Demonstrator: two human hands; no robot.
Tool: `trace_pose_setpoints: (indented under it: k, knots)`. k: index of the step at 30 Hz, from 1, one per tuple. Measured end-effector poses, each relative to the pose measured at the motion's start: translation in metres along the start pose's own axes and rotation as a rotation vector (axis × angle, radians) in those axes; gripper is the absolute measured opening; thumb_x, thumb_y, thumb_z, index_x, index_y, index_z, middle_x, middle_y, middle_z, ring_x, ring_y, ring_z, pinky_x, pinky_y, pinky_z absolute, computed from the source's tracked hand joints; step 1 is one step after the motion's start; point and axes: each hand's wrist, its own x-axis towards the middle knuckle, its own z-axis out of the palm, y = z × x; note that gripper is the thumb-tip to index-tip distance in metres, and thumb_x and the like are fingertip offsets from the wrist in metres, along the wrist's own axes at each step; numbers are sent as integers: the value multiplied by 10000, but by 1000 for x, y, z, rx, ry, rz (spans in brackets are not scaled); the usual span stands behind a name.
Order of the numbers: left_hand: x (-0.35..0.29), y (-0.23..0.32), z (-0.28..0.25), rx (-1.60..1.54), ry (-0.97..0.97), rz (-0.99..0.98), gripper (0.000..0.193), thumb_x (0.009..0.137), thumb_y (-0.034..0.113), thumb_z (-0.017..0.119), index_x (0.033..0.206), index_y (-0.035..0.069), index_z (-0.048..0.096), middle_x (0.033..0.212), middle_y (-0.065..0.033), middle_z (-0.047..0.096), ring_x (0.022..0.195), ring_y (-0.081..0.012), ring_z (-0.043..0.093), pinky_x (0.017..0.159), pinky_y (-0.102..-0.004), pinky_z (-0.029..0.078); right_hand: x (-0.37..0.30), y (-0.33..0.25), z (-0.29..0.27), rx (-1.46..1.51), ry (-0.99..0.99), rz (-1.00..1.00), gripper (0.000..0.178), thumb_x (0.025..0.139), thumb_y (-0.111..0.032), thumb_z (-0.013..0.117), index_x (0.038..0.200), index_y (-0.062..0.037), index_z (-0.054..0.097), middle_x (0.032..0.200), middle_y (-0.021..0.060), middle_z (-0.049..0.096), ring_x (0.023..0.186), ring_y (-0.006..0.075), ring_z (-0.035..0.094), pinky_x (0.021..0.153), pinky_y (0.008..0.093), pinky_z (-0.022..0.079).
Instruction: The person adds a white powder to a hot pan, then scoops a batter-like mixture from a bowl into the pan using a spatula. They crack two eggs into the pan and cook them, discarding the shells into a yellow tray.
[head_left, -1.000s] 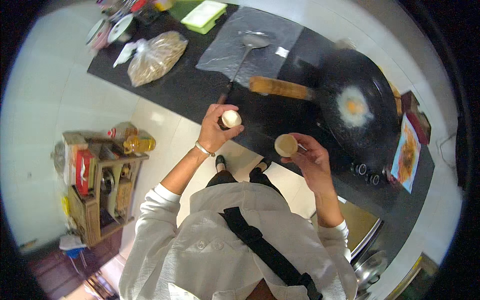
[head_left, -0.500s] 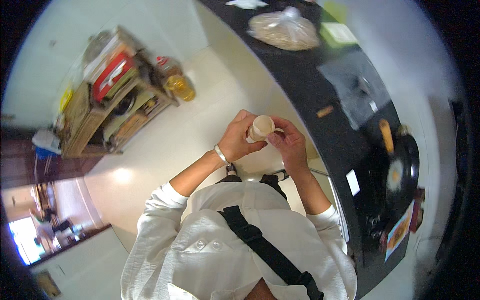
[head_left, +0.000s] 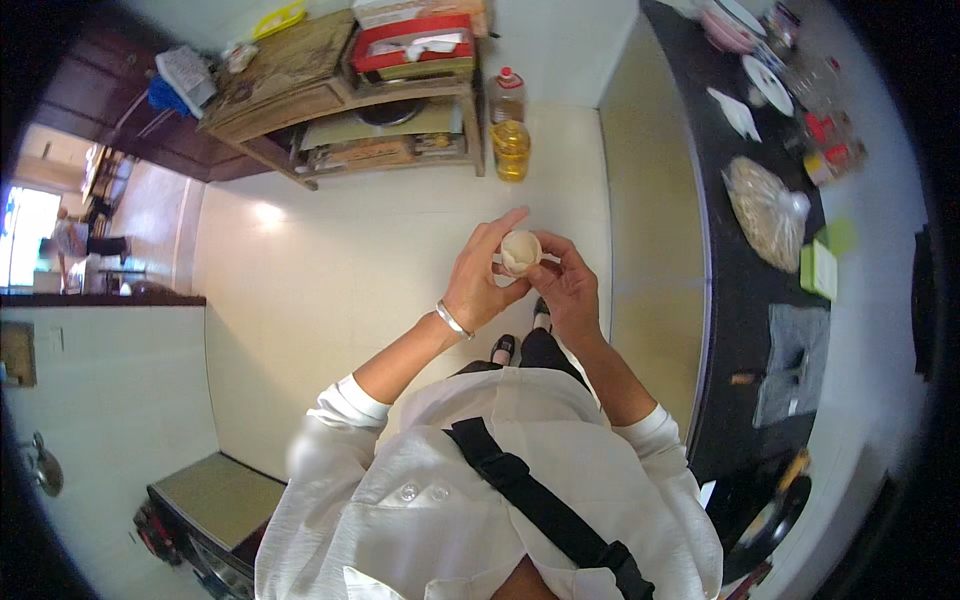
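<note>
An empty eggshell, pale with a jagged rim and its hollow side up, is held between my hands in front of my waist. My left hand, with a bangle at the wrist, has its fingers closed around the left of the shell. From the other side my right hand pinches the shell's right edge with thumb and fingers. Whether it is one shell piece or two nested ones I cannot tell. On the counter at lower right, a black frying pan with a wooden handle is partly in view.
Along the right runs a dark counter with a bag of pale dry food, a green box, a knife and jars. Ahead stand a wooden cabinet and bottles of oil on the floor.
I have turned left: the cabinet has swung to straight ahead, and the counter and frying pan have shifted right and back. Both hands keep hold of the eggshell.
</note>
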Motion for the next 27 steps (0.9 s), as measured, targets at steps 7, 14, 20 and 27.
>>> trace_pose_setpoints:
  k: [7,14,20,27]
  knots:
    - [40,-25,-36,98,159,71,680,672,-33,699,1279,154,456,1039,-78,489,934,-202,534,748,-303,539,82,6,22,-166,-169,-114,349,844,-92,580,1175,-46,480,1148,79,493,1067,167,492,885,315,426]
    - [109,-34,-68,222,290,84,625,694,7,677,1270,152,482,1002,-79,519,903,-211,518,703,-286,508,178,-12,38,-327,-289,-230,467,783,-75,621,1219,-30,459,1127,122,503,1017,205,534,839,322,473]
    - [139,-50,-92,223,429,54,629,681,25,697,1265,137,493,994,-96,545,888,-215,526,706,-295,479,241,-2,55,-395,-424,-259,479,751,37,649,1202,28,489,1216,118,440,1068,201,530,862,300,503]
    - [149,-80,-147,344,630,-22,667,644,33,726,1264,124,497,982,-102,557,891,-218,542,702,-286,479,288,28,115,-200,-557,-59,460,765,37,644,1203,16,505,1225,102,425,1080,197,518,885,306,493]
